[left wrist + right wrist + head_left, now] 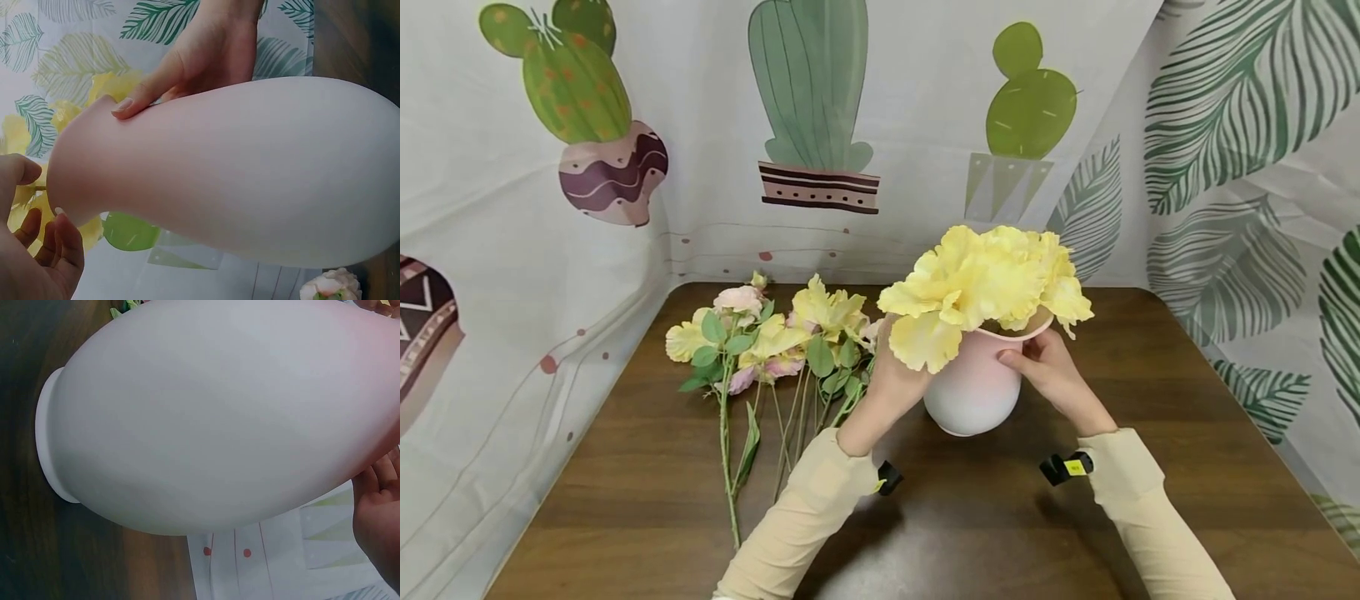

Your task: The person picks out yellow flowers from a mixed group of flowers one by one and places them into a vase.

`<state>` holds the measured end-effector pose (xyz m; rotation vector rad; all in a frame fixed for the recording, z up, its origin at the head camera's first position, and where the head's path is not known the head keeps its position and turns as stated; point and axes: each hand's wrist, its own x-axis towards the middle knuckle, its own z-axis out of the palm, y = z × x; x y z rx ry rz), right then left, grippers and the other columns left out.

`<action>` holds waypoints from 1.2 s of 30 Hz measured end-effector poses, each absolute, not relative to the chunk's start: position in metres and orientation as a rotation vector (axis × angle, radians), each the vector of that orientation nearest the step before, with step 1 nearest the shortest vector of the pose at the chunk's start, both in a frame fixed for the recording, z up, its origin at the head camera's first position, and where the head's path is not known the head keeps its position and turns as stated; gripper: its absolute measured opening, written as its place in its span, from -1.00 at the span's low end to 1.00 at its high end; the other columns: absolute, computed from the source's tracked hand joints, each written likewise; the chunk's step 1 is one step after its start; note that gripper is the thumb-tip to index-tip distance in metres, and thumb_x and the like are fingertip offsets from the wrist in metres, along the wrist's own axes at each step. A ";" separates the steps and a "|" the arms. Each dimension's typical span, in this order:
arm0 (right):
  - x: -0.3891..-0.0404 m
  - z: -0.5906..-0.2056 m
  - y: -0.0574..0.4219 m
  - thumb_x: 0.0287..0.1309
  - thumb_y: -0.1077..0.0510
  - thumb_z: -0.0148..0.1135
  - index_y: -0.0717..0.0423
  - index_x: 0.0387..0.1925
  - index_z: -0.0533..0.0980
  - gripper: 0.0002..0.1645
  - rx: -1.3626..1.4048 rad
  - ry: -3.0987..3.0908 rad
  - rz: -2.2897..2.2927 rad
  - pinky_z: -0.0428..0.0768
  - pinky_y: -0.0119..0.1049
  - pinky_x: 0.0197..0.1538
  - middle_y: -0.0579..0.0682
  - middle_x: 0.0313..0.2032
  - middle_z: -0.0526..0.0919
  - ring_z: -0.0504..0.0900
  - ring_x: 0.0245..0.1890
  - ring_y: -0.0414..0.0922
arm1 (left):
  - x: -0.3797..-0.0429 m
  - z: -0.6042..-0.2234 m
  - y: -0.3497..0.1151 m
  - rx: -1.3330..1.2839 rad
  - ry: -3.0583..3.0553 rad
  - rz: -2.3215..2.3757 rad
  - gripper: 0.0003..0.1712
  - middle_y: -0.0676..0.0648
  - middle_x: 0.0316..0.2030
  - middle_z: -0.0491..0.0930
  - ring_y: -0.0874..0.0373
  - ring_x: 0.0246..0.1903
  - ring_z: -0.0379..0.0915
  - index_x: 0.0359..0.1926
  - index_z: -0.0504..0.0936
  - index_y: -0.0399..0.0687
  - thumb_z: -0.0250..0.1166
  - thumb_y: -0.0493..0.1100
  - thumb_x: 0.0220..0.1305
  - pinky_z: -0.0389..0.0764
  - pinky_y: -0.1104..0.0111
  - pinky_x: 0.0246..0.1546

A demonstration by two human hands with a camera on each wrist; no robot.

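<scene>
A tall vase [973, 392], pink at the flared rim and white below, stands on the table. Large yellow flowers [992, 275] fill its mouth and spill over the rim. My right hand [1060, 375] grips the vase's neck from the right, its thumb [134, 106] lying along the front just under the rim. At the opposite side of the rim, my left hand [40, 244] pinches a yellow flower's thin stem [40, 187] between thumb and fingers, the other fingers curled. Petals partly cover the left hand [898, 375] in the head view.
Left of the vase, several loose artificial flowers lie on the brown table [647, 467], among them a pink rose [739, 300] and a yellow bloom [827, 308], their long stems [727, 467] toward me. A cactus-print cloth [917, 125] hangs behind the table.
</scene>
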<state>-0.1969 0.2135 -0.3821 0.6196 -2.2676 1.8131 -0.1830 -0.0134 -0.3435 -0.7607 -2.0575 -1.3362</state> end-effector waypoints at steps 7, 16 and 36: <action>-0.197 -0.383 0.214 0.20 0.25 0.28 -0.29 0.03 0.44 -0.54 0.639 -2.243 1.838 0.54 -0.57 -0.11 -0.37 -0.05 0.56 0.54 -0.10 -0.40 | -0.185 -0.348 -0.021 -0.748 -2.143 -1.408 -0.54 -0.27 -0.07 0.58 -0.13 -0.03 0.52 0.05 0.47 -0.27 0.36 -0.32 0.12 0.55 0.05 -0.01; -0.196 -0.384 0.214 0.20 0.25 0.28 -0.29 0.03 0.43 -0.54 0.629 -2.247 1.832 0.53 -0.58 -0.12 -0.36 -0.06 0.55 0.53 -0.12 -0.39 | -0.184 -0.344 -0.030 -0.753 -2.301 -1.332 -0.58 -0.21 -0.05 0.63 -0.06 -0.02 0.54 0.06 0.54 -0.21 0.35 -0.28 0.15 0.58 0.09 0.01; -0.198 -0.385 0.213 0.20 0.24 0.28 -0.29 0.05 0.43 -0.53 0.658 -2.217 1.845 0.53 -0.59 -0.07 -0.36 -0.03 0.54 0.52 -0.07 -0.39 | -0.194 -0.353 -0.070 -0.420 -2.739 -1.276 -0.86 -0.05 -0.46 0.57 0.20 -0.64 0.32 -0.29 0.56 -0.10 0.12 -0.17 0.37 0.33 0.41 -0.61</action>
